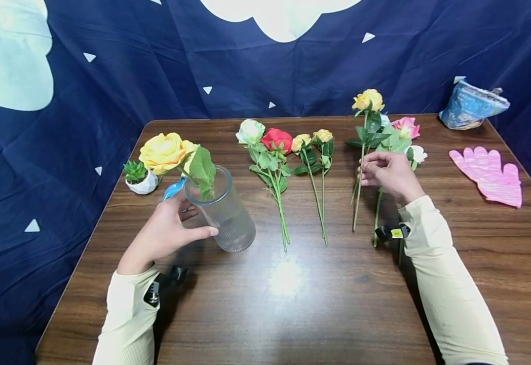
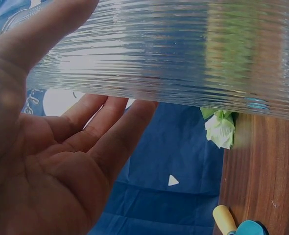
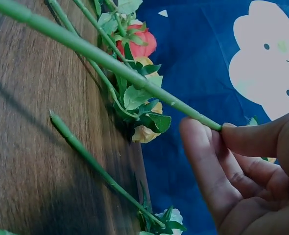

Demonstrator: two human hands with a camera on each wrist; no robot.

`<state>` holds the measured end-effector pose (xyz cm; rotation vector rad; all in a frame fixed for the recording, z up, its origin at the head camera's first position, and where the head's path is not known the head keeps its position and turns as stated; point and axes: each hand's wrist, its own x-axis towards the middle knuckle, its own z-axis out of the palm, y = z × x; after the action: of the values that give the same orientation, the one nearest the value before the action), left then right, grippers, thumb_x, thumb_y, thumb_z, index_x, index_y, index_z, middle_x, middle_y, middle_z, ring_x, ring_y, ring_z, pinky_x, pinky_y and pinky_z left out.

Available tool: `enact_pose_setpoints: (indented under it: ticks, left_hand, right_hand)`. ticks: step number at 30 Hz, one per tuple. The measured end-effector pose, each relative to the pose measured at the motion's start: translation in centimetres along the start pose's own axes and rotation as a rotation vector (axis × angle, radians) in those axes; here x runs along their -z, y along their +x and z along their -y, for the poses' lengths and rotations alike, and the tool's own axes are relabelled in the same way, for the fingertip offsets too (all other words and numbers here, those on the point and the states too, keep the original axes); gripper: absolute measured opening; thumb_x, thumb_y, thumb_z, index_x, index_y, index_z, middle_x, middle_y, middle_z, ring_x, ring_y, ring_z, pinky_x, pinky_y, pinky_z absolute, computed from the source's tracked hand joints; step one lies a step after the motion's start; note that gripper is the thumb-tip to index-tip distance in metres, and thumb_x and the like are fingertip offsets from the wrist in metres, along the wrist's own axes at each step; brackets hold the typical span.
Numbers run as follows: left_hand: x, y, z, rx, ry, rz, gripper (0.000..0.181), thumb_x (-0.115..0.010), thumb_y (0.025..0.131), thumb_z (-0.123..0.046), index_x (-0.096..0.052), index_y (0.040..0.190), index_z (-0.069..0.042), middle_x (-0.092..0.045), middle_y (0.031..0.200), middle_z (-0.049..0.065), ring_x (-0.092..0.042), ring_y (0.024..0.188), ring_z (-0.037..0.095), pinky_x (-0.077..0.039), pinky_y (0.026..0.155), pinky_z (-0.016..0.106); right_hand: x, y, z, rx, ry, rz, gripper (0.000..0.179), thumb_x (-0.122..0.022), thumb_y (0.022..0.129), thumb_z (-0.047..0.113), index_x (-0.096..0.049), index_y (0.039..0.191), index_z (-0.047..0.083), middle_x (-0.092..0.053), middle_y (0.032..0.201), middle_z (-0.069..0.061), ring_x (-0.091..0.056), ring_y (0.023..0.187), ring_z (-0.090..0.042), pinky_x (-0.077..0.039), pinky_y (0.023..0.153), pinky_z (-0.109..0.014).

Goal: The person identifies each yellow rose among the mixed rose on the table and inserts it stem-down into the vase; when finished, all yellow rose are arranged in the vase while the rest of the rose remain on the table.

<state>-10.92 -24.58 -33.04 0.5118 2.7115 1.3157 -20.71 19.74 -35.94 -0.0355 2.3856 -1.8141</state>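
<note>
at far left, a potted succulent (image 1: 143, 182) stands beside a blue implement (image 1: 174, 188), which is partly hidden by the vase. the left hand (image 1: 165, 229) holds the ribbed clear vase (image 1: 232, 223), thumb on the near side, fingers behind. the vase leans in the head view; whether its base touches the wooden table (image 1: 229, 319) cannot be told. its wall is see-through, with fine lengthwise ribs and a round, bluish rim.

progress, by judgement: early. a large yellow rose (image 1: 161, 153) is in the vase, bloom overhanging the rim on the left, with a second yellow bloom (image 1: 190, 148) partly hidden behind it. all other stems are outside.

next rightward, lying on the table: a pale green-white rose (image 1: 250, 133) and a red rose (image 1: 276, 141), stems crossing; then two small yellow roses (image 1: 301, 143) side by side.

the right hand (image 1: 393, 174) pinches the stem of a single yellow rose (image 1: 369, 100) between thumb and fingertip, a narrow grip. this rose appears lifted, bloom uppermost: ruffled petals, dark leaves, jointed green stem.

beyond the hand lie a pink rose (image 1: 407, 128) and a white flower (image 1: 418, 153), not yet placed. at far right: a pink glove (image 1: 490, 176) and a blue bag (image 1: 470, 106).
</note>
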Motion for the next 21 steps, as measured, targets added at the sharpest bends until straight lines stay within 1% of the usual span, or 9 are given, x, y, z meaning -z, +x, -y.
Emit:
enact_pose_setpoints:
  ticks: [5, 8, 10, 13, 16, 18, 21]
  left_hand:
    - [0.1, 0.0, -0.1, 0.004, 0.007, 0.004, 0.077, -0.088, 0.082, -0.009, -0.047, 0.145, 0.001, -0.057, 0.142, 0.019, -0.061, 0.126, 0.036, -0.053, 0.104, 0.050]
    - [0.1, -0.1, -0.1, 0.011, 0.010, 0.006, 0.076, -0.088, 0.082, -0.010, -0.047, 0.146, 0.001, -0.056, 0.143, 0.018, -0.061, 0.126, 0.036, -0.053, 0.104, 0.049]
    - [0.0, -0.1, -0.1, 0.008, 0.012, 0.005, 0.076, -0.088, 0.082, -0.009, -0.047, 0.145, 0.002, -0.056, 0.143, 0.018, -0.061, 0.125, 0.036, -0.054, 0.103, 0.049]
    - [0.0, -0.1, 0.0, -0.001, 0.013, -0.001, 0.075, -0.089, 0.081, -0.008, -0.049, 0.143, 0.003, -0.058, 0.141, 0.019, -0.062, 0.124, 0.035, -0.054, 0.103, 0.048]
    - [0.0, -0.1, 0.0, -0.006, 0.015, -0.004, 0.074, -0.089, 0.081, -0.008, -0.049, 0.143, 0.002, -0.058, 0.140, 0.018, -0.063, 0.123, 0.034, -0.054, 0.102, 0.048]
    - [0.0, -0.1, 0.0, -0.007, 0.012, -0.004, 0.075, -0.089, 0.081, -0.008, -0.049, 0.143, 0.002, -0.058, 0.141, 0.018, -0.063, 0.123, 0.034, -0.054, 0.103, 0.048]
    - [0.0, -0.1, -0.1, -0.007, 0.010, -0.005, 0.076, -0.089, 0.081, -0.009, -0.048, 0.144, 0.002, -0.058, 0.141, 0.018, -0.063, 0.123, 0.034, -0.054, 0.102, 0.047]
  right_hand:
    - [-0.1, 0.0, -0.1, 0.005, 0.055, -0.037, 0.011, -0.049, 0.105, -0.006, -0.054, 0.111, -0.014, -0.069, 0.075, 0.010, -0.068, 0.068, -0.003, -0.063, 0.068, -0.022]
    - [-0.4, 0.0, -0.1, 0.004, 0.107, -0.050, 0.008, -0.050, 0.104, -0.007, -0.057, 0.107, -0.009, -0.069, 0.075, 0.009, -0.068, 0.068, -0.004, -0.063, 0.067, -0.023]
    - [-0.5, 0.0, -0.1, 0.010, 0.147, -0.057, 0.009, -0.051, 0.103, -0.008, -0.059, 0.103, -0.005, -0.070, 0.075, 0.009, -0.069, 0.069, -0.005, -0.063, 0.066, -0.023]
    - [-0.7, -0.2, 0.0, 0.029, 0.246, -0.068, 0.021, -0.052, 0.101, -0.011, -0.064, 0.094, 0.005, -0.071, 0.075, 0.006, -0.069, 0.069, -0.006, -0.063, 0.065, -0.022]
    - [-0.8, -0.4, 0.2, 0.064, 0.362, -0.075, 0.030, -0.053, 0.100, -0.013, -0.067, 0.087, 0.010, -0.072, 0.076, 0.001, -0.070, 0.068, -0.008, -0.063, 0.064, -0.023]
    - [-0.9, -0.4, 0.3, 0.097, 0.431, -0.075, 0.031, -0.053, 0.100, -0.013, -0.068, 0.086, 0.010, -0.073, 0.077, -0.001, -0.071, 0.067, -0.009, -0.063, 0.064, -0.024]
    - [-1.1, -0.4, 0.4, 0.144, 0.499, -0.069, 0.027, -0.053, 0.100, -0.013, -0.067, 0.087, 0.006, -0.074, 0.078, -0.003, -0.071, 0.068, -0.010, -0.064, 0.065, -0.025]
